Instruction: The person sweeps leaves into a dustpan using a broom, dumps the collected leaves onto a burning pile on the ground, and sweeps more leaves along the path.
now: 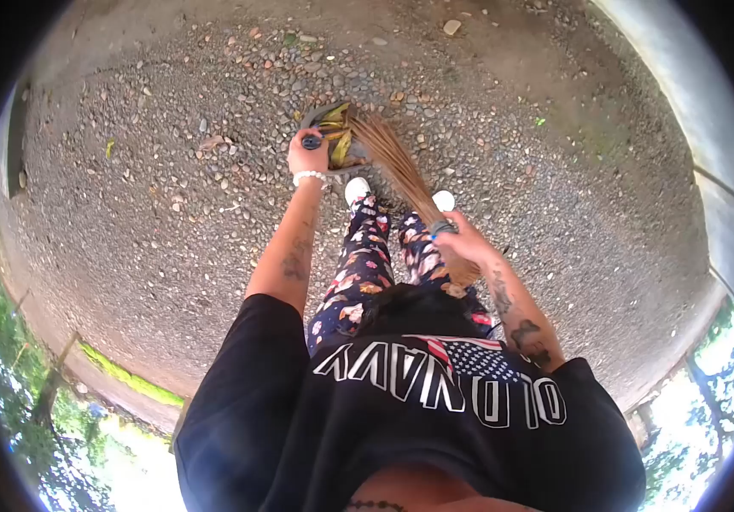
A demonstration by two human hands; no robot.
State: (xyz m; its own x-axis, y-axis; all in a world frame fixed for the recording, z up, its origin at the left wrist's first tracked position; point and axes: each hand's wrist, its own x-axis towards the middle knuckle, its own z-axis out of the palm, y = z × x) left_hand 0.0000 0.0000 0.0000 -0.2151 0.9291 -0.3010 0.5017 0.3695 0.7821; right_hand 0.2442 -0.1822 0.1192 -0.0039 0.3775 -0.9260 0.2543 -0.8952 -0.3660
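Observation:
My left hand [308, 154], with a white bead bracelet at the wrist, is closed on the dark handle of a dustpan [323, 113]. The pan rests on the gravel in front of my feet and holds yellow and brown leaves [341, 147]. In my right hand [467, 241] is a stick broom [397, 158], gripped at its bound end. Its thin brown bristles slant up and to the left, and their tips reach the right side of the dustpan's opening. The inside of the pan is partly hidden by leaves.
Pebbly ground [188, 205] surrounds my white shoes [356, 190]. A brown dry leaf [212, 142] and a small yellow leaf [110, 148] lie to the left. A pale concrete edge [683, 94] curves along the right, and a larger stone [451, 27] lies farther ahead.

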